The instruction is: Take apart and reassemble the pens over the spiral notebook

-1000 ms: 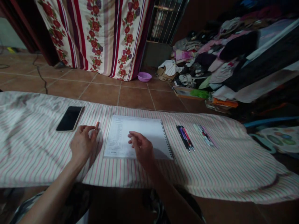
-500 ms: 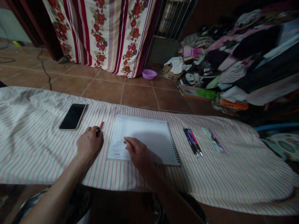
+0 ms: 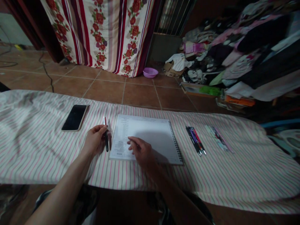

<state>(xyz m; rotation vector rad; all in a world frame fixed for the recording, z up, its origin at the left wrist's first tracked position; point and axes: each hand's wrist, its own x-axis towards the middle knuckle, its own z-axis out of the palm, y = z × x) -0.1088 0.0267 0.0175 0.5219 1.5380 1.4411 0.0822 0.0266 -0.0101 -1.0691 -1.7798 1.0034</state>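
- Just left of the notebook: what changed?
- Pen. Left hand has it pinched between thumb and fingers near mid-length. Pale and orange end points away from the wearer, black end toward.
- Meaning for the work?
- Pen's under control, I'd say, but parked beside the page. No part of it is over the paper. Can't tell if its black end touches the striped cloth.
- Right hand?
- Over the notebook's lower half, fingers loosely curled and a bit apart, nothing seen in it. Can't tell if it bears on the paper.
- Diff vs half a second ago?
- Back then the left hand covered most of the pen, mainly the orange end showing. Now the long black part is out in view below the fingers.
- Anything else move?
- No. Phone still left of the left hand, dark pens and pale pens still right of the notebook. Slight view shift only.
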